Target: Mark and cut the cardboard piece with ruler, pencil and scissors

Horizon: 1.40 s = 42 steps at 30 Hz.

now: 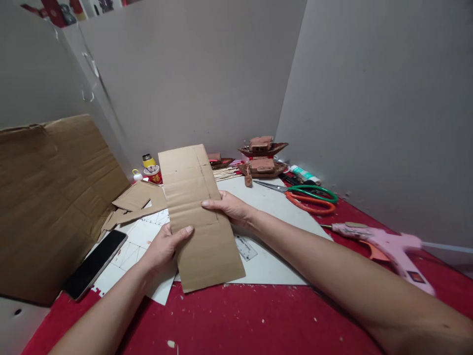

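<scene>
A long brown piece of cardboard (207, 251) with drawn pencil lines is held up in front of me, tilted above the table. My left hand (164, 246) grips its left edge, thumb on the face and fingers behind. On the right edge, my right hand (231, 207) pinches it the same way, a little higher up. Beneath the cardboard lie a white board (281, 251) and a paper with line drawings (129, 251). A clear ruler (246, 248) shows partly from behind the cardboard.
Scissors (310, 197) with green and orange handles and a pink glue gun (391, 246) lie at right. Small brown model boats (262, 167) stand at the back. On the left are a phone (96, 264), cardboard scraps (135, 197) and a large cardboard sheet (55, 197).
</scene>
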Each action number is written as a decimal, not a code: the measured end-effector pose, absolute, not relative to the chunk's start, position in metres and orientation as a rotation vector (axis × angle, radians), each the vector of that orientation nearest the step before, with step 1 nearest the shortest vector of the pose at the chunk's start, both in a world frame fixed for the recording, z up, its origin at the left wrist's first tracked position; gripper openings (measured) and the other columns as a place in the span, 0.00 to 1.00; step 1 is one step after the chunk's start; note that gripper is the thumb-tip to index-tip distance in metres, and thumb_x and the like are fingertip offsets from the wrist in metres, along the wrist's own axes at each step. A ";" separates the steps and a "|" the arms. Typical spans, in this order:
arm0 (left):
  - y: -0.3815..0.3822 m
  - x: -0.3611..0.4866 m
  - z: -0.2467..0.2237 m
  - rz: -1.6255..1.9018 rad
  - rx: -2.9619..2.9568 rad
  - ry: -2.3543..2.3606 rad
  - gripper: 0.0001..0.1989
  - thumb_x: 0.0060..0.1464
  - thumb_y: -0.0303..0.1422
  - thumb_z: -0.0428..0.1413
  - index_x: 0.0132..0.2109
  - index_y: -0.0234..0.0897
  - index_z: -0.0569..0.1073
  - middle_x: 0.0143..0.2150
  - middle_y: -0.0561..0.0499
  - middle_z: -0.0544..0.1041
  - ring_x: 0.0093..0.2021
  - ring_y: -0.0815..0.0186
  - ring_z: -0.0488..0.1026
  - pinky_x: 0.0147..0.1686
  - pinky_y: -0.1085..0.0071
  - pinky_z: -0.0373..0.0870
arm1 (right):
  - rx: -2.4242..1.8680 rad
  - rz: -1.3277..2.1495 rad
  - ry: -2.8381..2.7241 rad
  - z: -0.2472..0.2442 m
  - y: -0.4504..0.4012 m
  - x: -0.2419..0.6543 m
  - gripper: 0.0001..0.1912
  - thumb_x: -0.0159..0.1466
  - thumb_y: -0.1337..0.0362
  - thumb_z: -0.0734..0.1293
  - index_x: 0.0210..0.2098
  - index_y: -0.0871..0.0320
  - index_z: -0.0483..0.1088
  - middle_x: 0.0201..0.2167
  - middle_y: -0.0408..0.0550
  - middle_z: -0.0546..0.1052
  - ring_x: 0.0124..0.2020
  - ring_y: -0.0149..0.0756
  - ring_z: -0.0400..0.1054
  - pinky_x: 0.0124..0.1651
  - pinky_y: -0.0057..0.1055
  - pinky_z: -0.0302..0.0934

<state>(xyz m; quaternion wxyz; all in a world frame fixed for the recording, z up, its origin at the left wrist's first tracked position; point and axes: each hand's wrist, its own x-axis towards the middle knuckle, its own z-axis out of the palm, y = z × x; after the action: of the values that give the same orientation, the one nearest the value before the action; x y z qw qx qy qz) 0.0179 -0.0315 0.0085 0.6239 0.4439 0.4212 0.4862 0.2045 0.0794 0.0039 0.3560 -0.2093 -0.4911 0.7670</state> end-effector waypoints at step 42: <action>-0.024 0.010 0.006 1.089 0.966 1.065 0.26 0.50 0.37 0.67 0.55 0.34 0.76 0.49 0.37 0.82 0.45 0.48 0.80 0.46 0.56 0.76 | -0.553 1.890 -1.275 -0.001 0.081 0.200 0.24 0.45 0.59 0.81 0.40 0.61 0.78 0.38 0.52 0.84 0.39 0.44 0.78 0.53 0.44 0.68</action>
<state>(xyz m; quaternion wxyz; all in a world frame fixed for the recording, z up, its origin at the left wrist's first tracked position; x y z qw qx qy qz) 0.0102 -0.0238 0.0058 0.6201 0.4202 0.4633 0.4735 0.2003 0.0811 -0.0012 0.3876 -0.2172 -0.5009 0.7427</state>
